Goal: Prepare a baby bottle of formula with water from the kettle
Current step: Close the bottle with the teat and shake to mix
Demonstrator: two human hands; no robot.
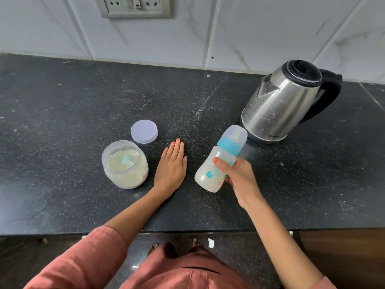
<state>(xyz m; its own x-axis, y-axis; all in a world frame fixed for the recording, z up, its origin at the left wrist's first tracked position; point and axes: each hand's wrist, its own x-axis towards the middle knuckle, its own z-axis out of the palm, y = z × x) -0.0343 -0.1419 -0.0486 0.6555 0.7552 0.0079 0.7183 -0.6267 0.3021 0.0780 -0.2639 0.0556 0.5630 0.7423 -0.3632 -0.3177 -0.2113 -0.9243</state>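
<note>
1. Here, our right hand [237, 176] gripped the capped baby bottle [218, 161], tilted above the counter [62, 101], just in front of the kettle [287, 101].
2. Our left hand [171, 166] lay flat, fingers spread, left of the kettle, beside the open formula jar [125, 165] and its lid [144, 131].

A home kitchen: dark granite counter [62, 105], tiled wall [250, 32], electric kettle [287, 101], wall socket [133, 6].
</note>
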